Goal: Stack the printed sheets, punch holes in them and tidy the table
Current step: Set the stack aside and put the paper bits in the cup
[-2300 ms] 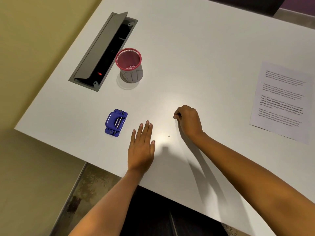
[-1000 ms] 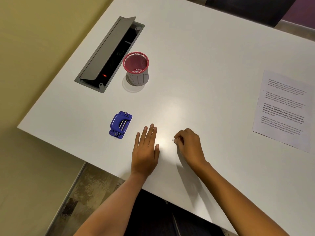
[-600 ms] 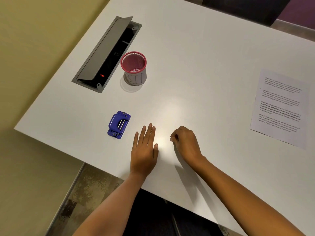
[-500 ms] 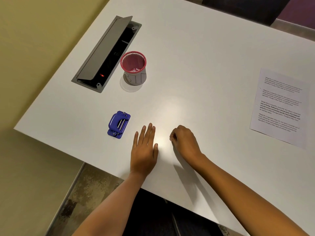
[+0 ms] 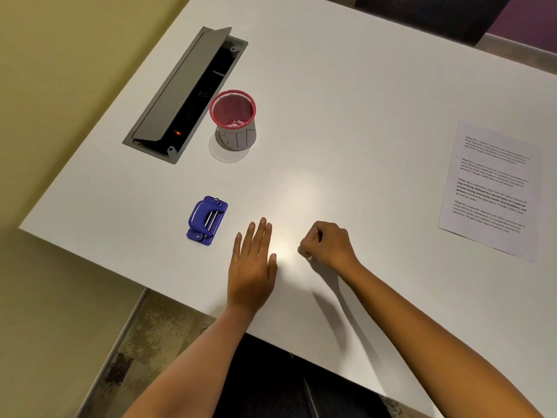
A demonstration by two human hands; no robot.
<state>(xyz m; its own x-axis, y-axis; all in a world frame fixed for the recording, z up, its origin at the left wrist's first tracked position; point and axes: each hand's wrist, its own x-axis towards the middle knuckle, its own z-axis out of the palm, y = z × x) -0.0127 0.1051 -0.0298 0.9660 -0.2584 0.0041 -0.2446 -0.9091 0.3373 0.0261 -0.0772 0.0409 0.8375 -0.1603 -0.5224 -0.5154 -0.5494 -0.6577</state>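
The stack of printed sheets (image 5: 491,188) lies flat at the table's right side. A blue hole punch (image 5: 207,220) sits near the front edge, just left of my left hand (image 5: 253,263), which rests palm down with straight fingers and holds nothing. My right hand (image 5: 327,245) is curled beside it, thumb and fingertips pinched on a tiny white paper scrap (image 5: 309,258) just above the white table (image 5: 346,101). A red mesh cup (image 5: 233,120) marked BIN stands farther back with white paper bits inside.
A grey cable hatch (image 5: 184,92) with its lid raised is sunk into the table at the back left, next to the cup. The table's front edge runs just below my wrists. A dark chair back (image 5: 422,13) stands beyond the far edge.
My right hand has come nearer and leftward, pinched at a small speck on the table, and now holds a white scrap at its fingertips. My left hand has stayed flat.
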